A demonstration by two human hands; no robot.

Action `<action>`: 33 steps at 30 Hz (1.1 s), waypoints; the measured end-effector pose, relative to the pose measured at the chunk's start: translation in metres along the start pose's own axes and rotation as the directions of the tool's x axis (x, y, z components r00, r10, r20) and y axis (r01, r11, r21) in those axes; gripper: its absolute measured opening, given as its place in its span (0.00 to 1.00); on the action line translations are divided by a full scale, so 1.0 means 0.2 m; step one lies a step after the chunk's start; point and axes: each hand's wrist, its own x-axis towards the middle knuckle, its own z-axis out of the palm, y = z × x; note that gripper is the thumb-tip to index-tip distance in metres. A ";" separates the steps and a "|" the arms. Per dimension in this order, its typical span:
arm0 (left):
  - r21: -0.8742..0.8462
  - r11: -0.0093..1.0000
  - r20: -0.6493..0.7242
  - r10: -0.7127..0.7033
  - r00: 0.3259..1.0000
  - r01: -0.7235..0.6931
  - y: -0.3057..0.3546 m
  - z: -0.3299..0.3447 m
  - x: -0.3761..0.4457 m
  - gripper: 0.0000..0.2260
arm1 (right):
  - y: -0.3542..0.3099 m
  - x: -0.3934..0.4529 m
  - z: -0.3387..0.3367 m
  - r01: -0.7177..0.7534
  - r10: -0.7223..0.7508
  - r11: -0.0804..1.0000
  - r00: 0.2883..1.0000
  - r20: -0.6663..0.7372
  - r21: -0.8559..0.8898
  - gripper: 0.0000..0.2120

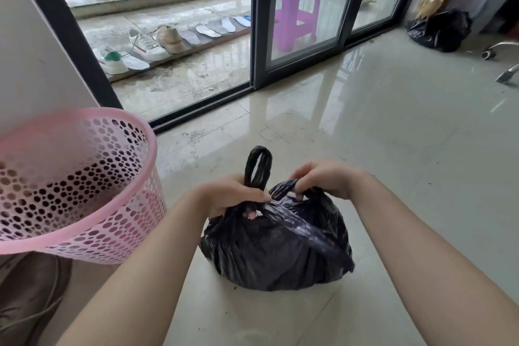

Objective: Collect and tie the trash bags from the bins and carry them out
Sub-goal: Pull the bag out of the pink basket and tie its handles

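Observation:
A full black trash bag [276, 244] sits on the tiled floor in front of me. My left hand [230, 195] grips one of its handle loops, which sticks up above my fist. My right hand [323, 178] pinches the other handle at the bag's top. The two handles cross between my hands. A pink perforated bin [70, 191] without a bag stands tilted at my left. A second black trash bag [441, 29] lies on the floor at the far right, by the curtain.
Sliding glass doors [303, 22] open onto a balcony with shoes and insoles [157, 42] in a row and a purple stool [297, 8]. Office chair legs [502, 62] show at the right edge. A wall corner [28, 50] stands behind the bin.

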 end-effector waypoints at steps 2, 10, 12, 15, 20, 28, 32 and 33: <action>0.085 0.994 -0.034 0.074 0.997 -0.071 0.01 -0.01 0.01 0.14 | -0.01 -0.01 -0.01 0.020 -0.019 0.999 1.000 -0.016 0.033 0.12; -0.003 0.976 -0.444 0.193 0.875 -0.217 0.02 -0.01 0.03 0.07 | -0.05 -0.03 0.00 0.107 -0.106 0.986 0.994 -0.008 0.128 0.06; -0.115 0.956 -0.560 0.161 0.813 -0.269 0.02 -0.01 0.07 0.10 | -0.06 -0.02 0.01 0.111 -0.111 0.987 0.994 -0.014 0.116 0.04; -0.270 0.891 -0.615 0.131 0.777 -0.364 0.03 -0.01 0.10 0.14 | -0.05 -0.02 0.04 0.064 -0.065 0.998 0.998 0.022 0.027 0.11; -0.425 0.731 -0.588 0.225 0.777 -0.534 0.00 -0.01 0.07 0.17 | 0.01 0.01 0.03 -0.041 0.032 0.957 0.999 0.037 0.288 0.17; -0.527 0.658 -0.458 0.314 0.832 -0.538 -0.03 -0.01 0.05 0.32 | 0.03 0.02 0.08 0.120 -0.114 0.989 0.991 -0.072 0.089 0.07; -0.505 0.668 -0.476 0.313 0.822 -0.547 -0.04 -0.02 0.04 0.32 | 0.02 0.04 0.13 0.105 -0.106 0.994 0.994 -0.036 -0.028 0.07; -0.506 0.665 -0.478 0.314 0.820 -0.549 -0.04 -0.02 0.04 0.32 | 0.01 0.05 0.14 0.114 -0.115 0.993 0.992 -0.048 -0.017 0.06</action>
